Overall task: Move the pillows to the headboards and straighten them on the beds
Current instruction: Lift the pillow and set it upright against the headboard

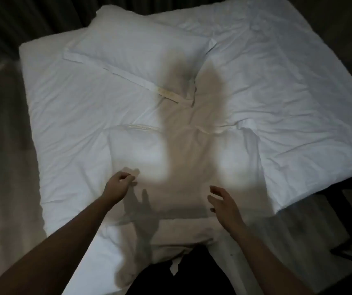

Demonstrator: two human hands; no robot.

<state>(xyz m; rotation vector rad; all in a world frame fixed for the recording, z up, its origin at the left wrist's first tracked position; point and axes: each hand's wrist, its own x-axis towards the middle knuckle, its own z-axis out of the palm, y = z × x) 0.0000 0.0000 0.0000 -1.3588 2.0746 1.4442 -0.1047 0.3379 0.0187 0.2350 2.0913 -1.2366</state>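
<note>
A dim view looked down on a white bed (64,116) with a rumpled duvet (277,86); a broad shadow hid the middle, and the surroundings were too dark to make out. One pillow (132,45) lay tilted at the far left of the bed. A second pillow (145,158) lay nearer, just in front of the person, its near edge cut off by dark clothing. The left hand (120,183) rested on it with fingers curled, seeming to pinch the fabric. The right hand (222,201) hovered above its right part, fingers loosely spread, holding nothing
</note>
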